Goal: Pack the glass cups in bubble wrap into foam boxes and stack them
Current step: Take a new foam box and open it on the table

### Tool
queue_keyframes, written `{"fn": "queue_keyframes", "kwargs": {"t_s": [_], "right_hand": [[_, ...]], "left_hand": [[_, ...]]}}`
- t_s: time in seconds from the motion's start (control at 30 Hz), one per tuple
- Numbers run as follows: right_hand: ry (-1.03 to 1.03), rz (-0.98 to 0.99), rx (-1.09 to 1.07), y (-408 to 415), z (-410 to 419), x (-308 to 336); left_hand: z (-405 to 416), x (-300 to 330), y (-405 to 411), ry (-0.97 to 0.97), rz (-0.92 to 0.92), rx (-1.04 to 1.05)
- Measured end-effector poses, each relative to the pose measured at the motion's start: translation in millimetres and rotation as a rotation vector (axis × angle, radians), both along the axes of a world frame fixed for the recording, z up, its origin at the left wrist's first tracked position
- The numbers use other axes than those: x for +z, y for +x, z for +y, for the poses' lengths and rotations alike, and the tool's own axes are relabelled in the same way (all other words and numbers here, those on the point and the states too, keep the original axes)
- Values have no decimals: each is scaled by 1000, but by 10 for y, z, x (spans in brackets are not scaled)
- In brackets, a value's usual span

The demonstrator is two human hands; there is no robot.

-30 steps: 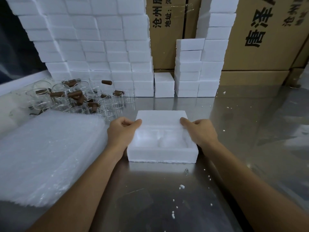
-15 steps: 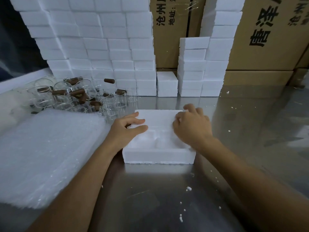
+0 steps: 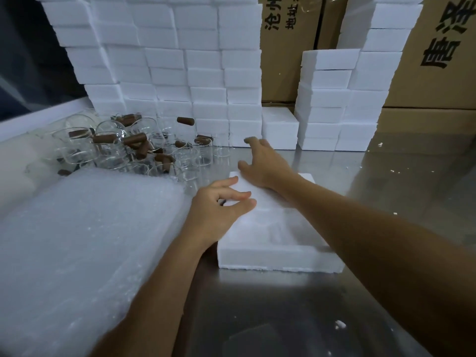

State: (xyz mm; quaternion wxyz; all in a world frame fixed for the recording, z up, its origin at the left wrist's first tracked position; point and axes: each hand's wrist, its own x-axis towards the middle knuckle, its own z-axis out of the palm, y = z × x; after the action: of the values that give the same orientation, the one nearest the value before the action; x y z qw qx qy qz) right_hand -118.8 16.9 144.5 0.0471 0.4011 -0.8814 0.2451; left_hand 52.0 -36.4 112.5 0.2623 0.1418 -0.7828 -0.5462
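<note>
Foam box [image 3: 278, 253]: white, square, crumbly; open on the shiny table [image 3: 283, 318].
Left hand [image 3: 219, 210]: on the box's left edge, fingers loosely bent.
Right hand [image 3: 262, 163]: beyond the box, fingers spread.
Glass cups [image 3: 123, 148]: clear, round, piled beyond the box, left.
Bubble wrap [image 3: 77, 248]: bumpy stack, left of the box.

The scene was dim and cool-toned, lit from above. The steel bench [image 3: 296, 318] carried a soft pale glare just before the foam box [image 3: 278, 256] and murky reflections to the right. The right hand [image 3: 265, 163] was motion-blurred at its fingers [image 3: 249, 140]. Wide-angle distortion bowed the stacked foam boxes [image 3: 159, 60] and cartons [image 3: 438, 60] near the edges.
</note>
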Motion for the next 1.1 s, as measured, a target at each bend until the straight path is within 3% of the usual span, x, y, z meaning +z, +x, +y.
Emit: {"fn": "queue_keyframes", "kwargs": {"t_s": [0.13,0.23,0.57,0.73,0.97,1.1], "right_hand": [[-82,47,37,-173,-436,35],[-22,17,62,-305,-667,-17],[-10,-86,-137,-442,-859,-89],[-228,-102,-227,-446,-683,19],[-593,-58,-157,27,57,342],[-659,-108,-71,400,570,540]], "left_hand": [[5,-16,-10,-14,3,15],[-4,-37,-14,-6,3,21],[17,-77,-38,23,29,60],[20,-57,-39,17,37,75],[24,-29,-16,41,25,53],[39,0,-8,56,15,48]]}}
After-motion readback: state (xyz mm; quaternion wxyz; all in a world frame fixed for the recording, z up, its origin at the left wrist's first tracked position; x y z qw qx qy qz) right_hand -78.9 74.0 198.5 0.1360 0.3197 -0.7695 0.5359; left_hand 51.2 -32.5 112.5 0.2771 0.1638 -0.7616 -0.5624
